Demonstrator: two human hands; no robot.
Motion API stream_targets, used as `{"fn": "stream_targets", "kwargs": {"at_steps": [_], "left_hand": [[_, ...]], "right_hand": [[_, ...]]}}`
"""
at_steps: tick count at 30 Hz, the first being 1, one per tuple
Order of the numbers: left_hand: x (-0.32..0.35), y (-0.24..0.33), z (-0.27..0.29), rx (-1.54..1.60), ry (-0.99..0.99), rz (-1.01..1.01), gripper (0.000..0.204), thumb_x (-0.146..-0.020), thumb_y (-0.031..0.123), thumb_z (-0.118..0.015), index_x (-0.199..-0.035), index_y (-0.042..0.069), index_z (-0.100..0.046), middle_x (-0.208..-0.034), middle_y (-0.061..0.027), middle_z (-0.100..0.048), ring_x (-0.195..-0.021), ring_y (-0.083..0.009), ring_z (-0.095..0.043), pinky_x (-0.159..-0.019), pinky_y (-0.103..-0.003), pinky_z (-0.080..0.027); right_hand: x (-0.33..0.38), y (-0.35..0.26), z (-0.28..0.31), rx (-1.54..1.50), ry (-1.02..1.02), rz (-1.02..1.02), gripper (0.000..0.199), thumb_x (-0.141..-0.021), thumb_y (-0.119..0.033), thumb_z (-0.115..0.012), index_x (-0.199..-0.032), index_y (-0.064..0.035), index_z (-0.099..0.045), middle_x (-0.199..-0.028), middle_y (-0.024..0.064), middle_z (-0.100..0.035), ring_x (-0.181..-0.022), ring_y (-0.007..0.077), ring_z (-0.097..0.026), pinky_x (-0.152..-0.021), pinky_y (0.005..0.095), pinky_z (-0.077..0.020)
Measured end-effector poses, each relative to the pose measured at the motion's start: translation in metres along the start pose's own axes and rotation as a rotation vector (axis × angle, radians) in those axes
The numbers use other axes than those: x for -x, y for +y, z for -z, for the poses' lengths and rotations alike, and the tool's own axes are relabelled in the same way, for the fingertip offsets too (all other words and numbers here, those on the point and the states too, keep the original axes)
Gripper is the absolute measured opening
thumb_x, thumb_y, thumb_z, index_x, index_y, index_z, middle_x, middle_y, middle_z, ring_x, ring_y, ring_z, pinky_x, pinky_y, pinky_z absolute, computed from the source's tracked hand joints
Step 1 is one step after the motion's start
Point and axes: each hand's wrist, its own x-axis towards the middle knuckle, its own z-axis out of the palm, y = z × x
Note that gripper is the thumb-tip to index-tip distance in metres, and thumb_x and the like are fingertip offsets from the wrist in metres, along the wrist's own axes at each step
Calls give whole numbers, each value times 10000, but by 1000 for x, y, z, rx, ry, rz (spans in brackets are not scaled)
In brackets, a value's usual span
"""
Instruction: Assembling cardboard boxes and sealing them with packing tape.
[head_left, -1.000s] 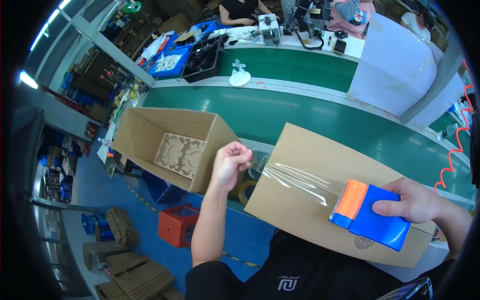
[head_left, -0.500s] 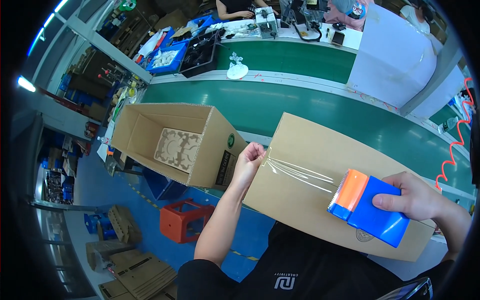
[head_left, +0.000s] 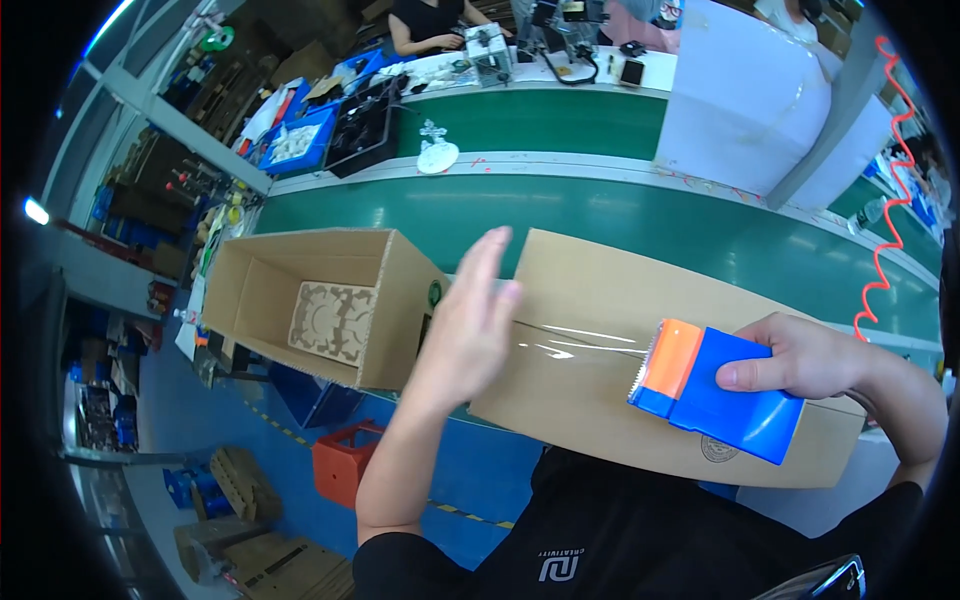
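A closed cardboard box (head_left: 600,420) lies in front of me, with a strip of clear packing tape (head_left: 585,340) along its top seam. My right hand (head_left: 790,360) grips a blue and orange tape dispenser (head_left: 735,395), whose toothed edge rests at or just over the box top at the strip's right part. My left hand (head_left: 470,325) is raised near the box's left end, fingers stretched out, with nothing in it. Left of that hand stands an open cardboard box (head_left: 400,270) with a moulded pulp tray (head_left: 332,320) inside.
Beyond the boxes runs a green conveyor belt (head_left: 580,215). Blue bins (head_left: 300,140) and a black crate (head_left: 362,128) stand at the far left, and people work at the far side. A red stool (head_left: 343,465) is on the floor; a red coiled hose (head_left: 885,240) hangs at right.
My left hand has let go of the tape end at the box's left edge, lifted, and opened. The tape dispenser stays in my right hand. The whole view has shifted somewhat.
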Motion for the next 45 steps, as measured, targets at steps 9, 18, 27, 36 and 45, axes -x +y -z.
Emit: {"fn": "stream_targets", "kwargs": {"at_steps": [9,18,27,36,45], "left_hand": [[-5,24,-47,-579,-193,-86,677,-961,380,-440,-1535,77,-248,-1614,-147,-162,-1501,-344,-64,-1197,-515,-76],[-9,31,-55,-547,-188,-53,649,-943,315,-416,-1541,116,-260,-1624,-108,-154,-1503,-318,-90,-1204,-486,-84],[-18,38,-76,-505,-182,-91,695,-947,432,-358,-1530,64,-274,-1611,-131,-196,-1500,-317,-121,-1205,-450,-106],[-16,48,-76,-489,-193,-101,785,-940,546,-343,-1532,39,-245,-1612,-153,-178,-1502,-322,-104,-1207,-444,-87],[-13,52,-84,-639,-205,-128,764,-984,560,-233,-1524,19,-251,-1606,-163,-188,-1498,-331,-112,-1203,-459,-94]], "right_hand": [[20,34,36,280,-262,31,619,-874,-473,-697,-1232,17,-576,-1047,118,-684,-1004,196,-638,-890,332,-504],[96,141,102,283,-151,1,519,-858,-456,-716,-1100,-5,-630,-925,134,-716,-853,221,-693,-752,331,-541],[153,267,158,325,-235,77,560,-807,-398,-786,-1209,-53,-605,-925,91,-719,-805,229,-705,-705,289,-552],[174,380,190,213,-116,213,429,-795,-395,-797,-929,-24,-630,-776,90,-691,-688,212,-685,-593,297,-516],[158,400,215,192,-132,273,431,-813,-408,-780,-798,-25,-584,-653,46,-623,-587,162,-610,-523,298,-445]]}}
